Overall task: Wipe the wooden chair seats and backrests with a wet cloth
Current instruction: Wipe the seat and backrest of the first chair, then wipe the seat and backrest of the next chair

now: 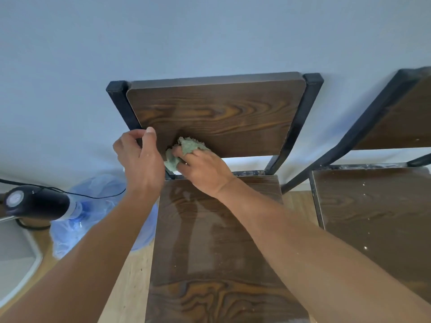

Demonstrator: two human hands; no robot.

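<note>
Cloth (pixel 186 151), green and bunched, sits gripped in the right hand (pixel 205 172) fingers, pressed on the lower left of the wooden backrest (pixel 217 115). Left hand (pixel 140 157) pinches the backrest's left edge, thumb in front. Below, the seat (pixel 210 241) shows wet streaks; a second chair (pixel 373 206) stands just beside.

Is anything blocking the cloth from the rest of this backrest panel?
Nothing visible does. The right hand presses the green cloth to the backrest at its lower left; the left hand only grips that edge.
</note>
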